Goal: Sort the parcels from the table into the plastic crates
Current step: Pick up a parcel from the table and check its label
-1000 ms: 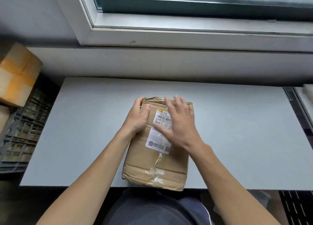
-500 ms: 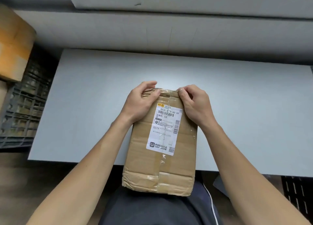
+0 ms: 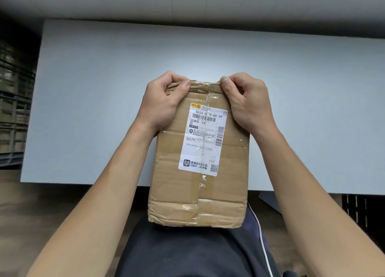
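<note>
Parcel (image 3: pixel 208 195) first: one brown cardboard box, taped with clear tape down its middle seam and across its near end. It lies lengthwise away from the person, its far end over the grey table (image 3: pixel 93 110) and its near end past the table's front edge, above the person's dark-clothed lap (image 3: pixel 187 253). I cannot tell whether it rests on the tabletop or is lifted off it. The left hand (image 3: pixel 164 103) grasps the far left corner with fingers curled over the end and thumb on top. The right hand (image 3: pixel 248 103) does the same at the far right corner. One white shipping label (image 3: pixel 203 139) is stuck on the top face. It reads "B62A G079-00 69" above a long barcode, with "G079" lower down at the left. It also carries a second, upright barcode at the right, one QR code at the bottom right, a small yellow logo at the top left, and Chinese print. Dark plastic crates (image 3: pixel 14 110) are stacked at the left, too blurred to count. One thin white cable (image 3: pixel 263 245) runs over the lap.
</note>
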A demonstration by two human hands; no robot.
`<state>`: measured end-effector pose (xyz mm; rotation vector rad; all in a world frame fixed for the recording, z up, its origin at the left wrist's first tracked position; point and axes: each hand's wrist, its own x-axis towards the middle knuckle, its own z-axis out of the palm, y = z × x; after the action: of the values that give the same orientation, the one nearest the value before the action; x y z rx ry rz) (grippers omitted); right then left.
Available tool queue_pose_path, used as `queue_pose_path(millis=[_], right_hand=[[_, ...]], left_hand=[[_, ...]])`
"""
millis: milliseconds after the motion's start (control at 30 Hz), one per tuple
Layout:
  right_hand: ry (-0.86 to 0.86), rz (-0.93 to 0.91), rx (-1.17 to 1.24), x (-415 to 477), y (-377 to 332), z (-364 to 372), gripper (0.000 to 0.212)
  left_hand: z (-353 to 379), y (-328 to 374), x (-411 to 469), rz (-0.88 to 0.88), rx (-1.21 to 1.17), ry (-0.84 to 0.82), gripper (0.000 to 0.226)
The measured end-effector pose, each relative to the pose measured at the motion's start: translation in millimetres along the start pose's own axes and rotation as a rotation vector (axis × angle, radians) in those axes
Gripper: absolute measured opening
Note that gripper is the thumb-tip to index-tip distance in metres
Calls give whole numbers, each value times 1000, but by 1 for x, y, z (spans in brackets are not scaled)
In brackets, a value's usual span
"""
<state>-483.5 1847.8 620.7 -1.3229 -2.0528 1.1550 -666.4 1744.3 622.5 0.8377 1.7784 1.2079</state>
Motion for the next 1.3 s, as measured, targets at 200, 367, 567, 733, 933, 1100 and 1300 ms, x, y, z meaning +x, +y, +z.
queue_pose_path(millis=[200,367,567,733,933,1100,1300], right_hand=[[6,-1,13,-1,-1,0,24],[1,-2,3,0,0,0,24],[6,-11,9,0,0,0,24],[8,-18,7,0,0,1,23],[25,-9,12,-2,1,1,25],[-19,43,48,-6,-7,-2,20],[-128,425,369,-44,-11,-12,80]], left_hand=[[0,0,0,-9,-16,-6,8],[0,3,0,-17,-14,-9,7],[0,2,0,-21,-15,-15,9],[0,2,0,-21,-26,-8,8],[1,1,-1,-30,-41,-2,4],[-1,-1,-4,-64,-67,25,4],[-11,-15,-31,-268,-206,-9,80]])
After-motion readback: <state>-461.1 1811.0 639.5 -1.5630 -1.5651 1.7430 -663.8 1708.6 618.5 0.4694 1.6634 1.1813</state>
